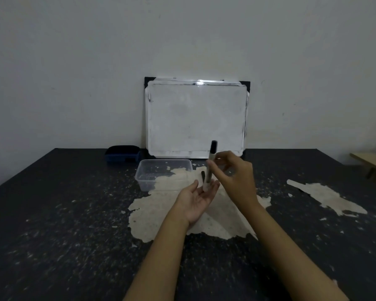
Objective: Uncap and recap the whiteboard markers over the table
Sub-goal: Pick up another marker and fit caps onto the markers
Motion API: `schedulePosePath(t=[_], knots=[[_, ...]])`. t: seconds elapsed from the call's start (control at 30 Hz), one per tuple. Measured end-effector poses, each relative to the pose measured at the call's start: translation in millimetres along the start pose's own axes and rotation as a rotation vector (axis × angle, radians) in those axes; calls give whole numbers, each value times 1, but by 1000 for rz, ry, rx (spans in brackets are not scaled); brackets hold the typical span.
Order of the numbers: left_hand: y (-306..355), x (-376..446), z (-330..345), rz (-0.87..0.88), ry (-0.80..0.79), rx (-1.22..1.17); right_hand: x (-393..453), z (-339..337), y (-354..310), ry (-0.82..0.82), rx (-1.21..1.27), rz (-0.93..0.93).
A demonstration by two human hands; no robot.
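Observation:
A whiteboard marker (pixel 211 164) with a pale barrel and a black cap on top stands nearly upright above the table's middle. My right hand (pixel 234 177) pinches its barrel from the right side. Its lower end rests against the fingertips of my left hand (pixel 198 198), which lies palm up with the fingers spread and holds nothing. A short black piece (pixel 203 176) shows just left of the barrel, above my left fingers; I cannot tell whether it is a cap or another marker.
A small whiteboard (pixel 195 118) leans on the wall at the back. In front of it stand a clear plastic container (pixel 143 170) and a dark blue eraser (pixel 122 154). The black table (pixel 74 213) has pale worn patches. A wooden ledge (pixel 371 159) is at the far right.

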State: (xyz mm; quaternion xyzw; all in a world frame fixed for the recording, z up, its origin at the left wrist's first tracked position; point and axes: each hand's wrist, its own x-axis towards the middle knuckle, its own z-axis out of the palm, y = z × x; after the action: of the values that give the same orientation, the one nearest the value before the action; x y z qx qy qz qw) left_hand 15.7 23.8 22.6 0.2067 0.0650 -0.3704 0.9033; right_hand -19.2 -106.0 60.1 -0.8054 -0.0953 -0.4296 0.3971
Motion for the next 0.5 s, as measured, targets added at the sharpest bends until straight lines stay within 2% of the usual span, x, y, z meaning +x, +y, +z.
schedulePosePath(t=[0.23,0.3,0.5], knots=[[3,1,-5,-64,-111,-103,-4,3,0,56,20,7],[3,1,-5,-71,-99,-160,-4,4,1,47,26,21],[3,0,-4,-42,-36,-135,-7,3,8,81,-24,29]])
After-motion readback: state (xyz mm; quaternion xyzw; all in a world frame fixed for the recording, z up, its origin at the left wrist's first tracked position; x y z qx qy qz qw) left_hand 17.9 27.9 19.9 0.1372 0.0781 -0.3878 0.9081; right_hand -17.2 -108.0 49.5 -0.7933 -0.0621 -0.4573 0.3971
